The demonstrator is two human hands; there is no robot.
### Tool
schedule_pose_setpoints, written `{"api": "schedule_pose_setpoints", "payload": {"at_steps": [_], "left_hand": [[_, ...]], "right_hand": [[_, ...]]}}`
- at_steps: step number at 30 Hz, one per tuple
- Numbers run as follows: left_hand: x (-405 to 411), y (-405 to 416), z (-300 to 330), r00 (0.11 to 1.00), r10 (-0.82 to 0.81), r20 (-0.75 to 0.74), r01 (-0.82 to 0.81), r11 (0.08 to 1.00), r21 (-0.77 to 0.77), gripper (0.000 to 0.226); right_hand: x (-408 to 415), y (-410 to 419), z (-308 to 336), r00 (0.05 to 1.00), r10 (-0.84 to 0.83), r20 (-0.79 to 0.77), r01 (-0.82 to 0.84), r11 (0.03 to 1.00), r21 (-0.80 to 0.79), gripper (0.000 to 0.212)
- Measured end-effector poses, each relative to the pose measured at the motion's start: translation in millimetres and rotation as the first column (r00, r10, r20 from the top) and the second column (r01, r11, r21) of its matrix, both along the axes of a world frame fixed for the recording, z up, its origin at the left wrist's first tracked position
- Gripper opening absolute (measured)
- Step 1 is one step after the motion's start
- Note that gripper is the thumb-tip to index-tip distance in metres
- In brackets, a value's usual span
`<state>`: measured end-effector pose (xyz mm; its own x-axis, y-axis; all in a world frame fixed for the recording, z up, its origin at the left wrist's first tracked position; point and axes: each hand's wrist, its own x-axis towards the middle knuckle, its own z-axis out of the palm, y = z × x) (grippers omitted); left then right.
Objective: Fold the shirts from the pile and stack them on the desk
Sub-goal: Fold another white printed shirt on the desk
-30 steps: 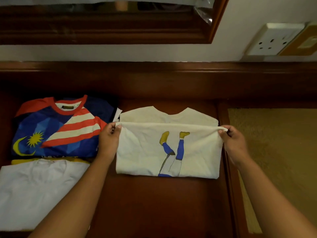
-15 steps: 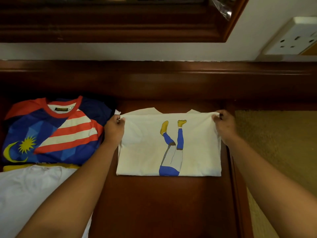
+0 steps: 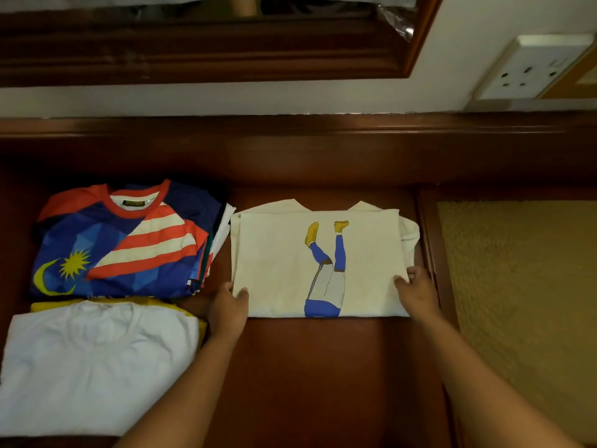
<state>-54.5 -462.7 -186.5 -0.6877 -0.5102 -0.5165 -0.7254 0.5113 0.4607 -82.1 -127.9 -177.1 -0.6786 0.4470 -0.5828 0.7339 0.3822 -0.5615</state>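
- The desk (image 3: 323,367) was seen bearing a folded cream shirt (image 3: 277,266) at its middle.
- Its near corners were gripped by the left hand (image 3: 227,307) and right hand (image 3: 416,291), thumbs on top.
- A flag-patterned jersey (image 3: 106,240) lay folded beside; its neck label (image 3: 135,204) was perhaps printed, but unreadable.

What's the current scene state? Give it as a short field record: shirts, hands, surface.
active shirt: cream shirt with leg print, folded, flat on the desk, collar edge away from the person
left hand: grips the near left corner of the cream shirt, thumb on top
right hand: grips the near right corner, thumb on top
left of it: blue flag-print jersey on top of a stack
near left: white shirt lying over a yellow garment
wall: socket plate, upper right
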Motion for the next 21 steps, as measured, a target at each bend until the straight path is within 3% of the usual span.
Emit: {"api": "schedule_pose_setpoints", "payload": {"at_steps": [4, 7, 15, 21], "left_hand": [[6.6, -5.2, 1.1, 0.998, 0.005, 0.063, -0.008, 0.999, 0.044, 0.044], [9.1, -9.1, 6.4, 0.999, 0.023, 0.025, -0.025, 0.996, 0.087, 0.039], [41.9, -13.9, 20.7, 1.0, 0.031, 0.002, -0.031, 0.996, 0.089, 0.033], [66.4, -13.1, 16.2, 0.999, -0.016, 0.031, 0.015, 0.999, 0.048, 0.032]], "right_hand": [[3.3, -1.8, 5.0, 0.999, -0.038, 0.019, 0.039, 0.994, -0.103, 0.034], [8.6, -1.0, 11.8, 0.998, -0.064, -0.027, 0.06, 0.988, -0.141, 0.031], [41.4, 8.0, 19.5, 0.988, -0.017, -0.153, 0.006, 0.998, -0.07, 0.024], [76.0, 13.4, 5.1, 0.993, 0.013, -0.12, -0.017, 0.999, -0.033, 0.022]]}}
